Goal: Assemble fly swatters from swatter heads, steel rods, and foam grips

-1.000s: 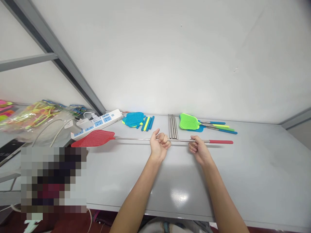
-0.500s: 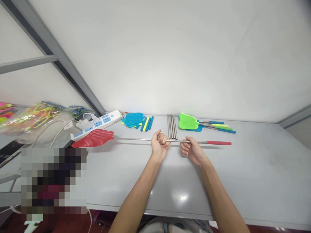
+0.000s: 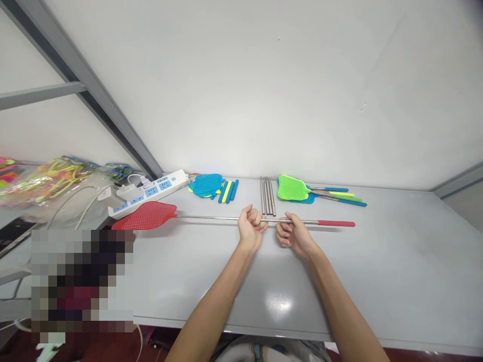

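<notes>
A red fly swatter [image 3: 146, 216] with a telescopic metal rod is held level above the grey table. Its perforated head points left and its red grip lies at the right end. My left hand [image 3: 252, 229] is closed round the middle of the rod. Nearer the red grip, my right hand [image 3: 295, 234] pinches the rod, fingers curled. Behind my hands lie several bare metal rods [image 3: 267, 196] side by side. To their right is a pile of fly swatters [image 3: 293, 189], a green one on top, with blue, yellow and green grips.
Blue swatter heads [image 3: 206, 186] and several loose blue and yellow grips [image 3: 228, 191] lie along the wall. A white power strip [image 3: 166, 185] with plugs and cables stands left, beside a metal frame [image 3: 98, 108]. Plastic bags of colourful items [image 3: 56, 181] are beyond it.
My hands have come slightly closer together on the rod. The red grip has shifted a little left, and the swatter's full length looks slightly shorter.
</notes>
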`<state>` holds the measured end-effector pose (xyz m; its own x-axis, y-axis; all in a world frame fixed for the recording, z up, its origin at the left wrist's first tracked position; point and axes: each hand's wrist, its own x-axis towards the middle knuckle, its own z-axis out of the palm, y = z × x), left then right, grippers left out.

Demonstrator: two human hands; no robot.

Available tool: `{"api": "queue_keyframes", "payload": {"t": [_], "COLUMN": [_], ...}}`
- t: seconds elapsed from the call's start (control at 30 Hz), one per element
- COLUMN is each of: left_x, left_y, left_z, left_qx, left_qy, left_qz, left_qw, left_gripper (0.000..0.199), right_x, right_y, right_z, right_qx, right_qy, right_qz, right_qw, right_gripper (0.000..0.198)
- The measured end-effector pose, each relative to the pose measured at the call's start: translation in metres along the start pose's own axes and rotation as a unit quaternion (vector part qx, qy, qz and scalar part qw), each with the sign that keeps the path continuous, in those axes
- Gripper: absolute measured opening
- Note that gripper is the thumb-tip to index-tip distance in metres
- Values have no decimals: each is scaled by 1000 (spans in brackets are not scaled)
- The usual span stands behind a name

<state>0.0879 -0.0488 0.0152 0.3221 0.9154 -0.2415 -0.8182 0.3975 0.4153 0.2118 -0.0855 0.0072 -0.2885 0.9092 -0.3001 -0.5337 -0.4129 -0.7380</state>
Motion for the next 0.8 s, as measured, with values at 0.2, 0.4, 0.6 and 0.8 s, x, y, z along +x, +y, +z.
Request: {"api": "queue_keyframes", "payload": {"t": [0.2, 0.4, 0.6, 0.8], "left_x": [1, 4, 5, 4], "left_y": [4, 14, 20, 27], "left_z": [-1, -2, -2, -3], "left_qx": [8, 24, 39, 47], "left_qy": [4, 13, 15, 15], "left_qz": [-17, -19, -17, -7], "left_qw": [1000, 999, 999, 999], "left_gripper": [40, 38, 38, 39], "right_x": [4, 2, 0, -2], "right_y": [1, -4, -8, -9], "right_z": [0, -4, -7, -11], "right_qx": [11, 6, 24, 33], "right_qy": [79, 123, 116, 108], "right_qz": [-55, -43, -9, -5], "right_qw": [995, 991, 993, 994], "right_gripper": [43, 45, 46, 46]}}
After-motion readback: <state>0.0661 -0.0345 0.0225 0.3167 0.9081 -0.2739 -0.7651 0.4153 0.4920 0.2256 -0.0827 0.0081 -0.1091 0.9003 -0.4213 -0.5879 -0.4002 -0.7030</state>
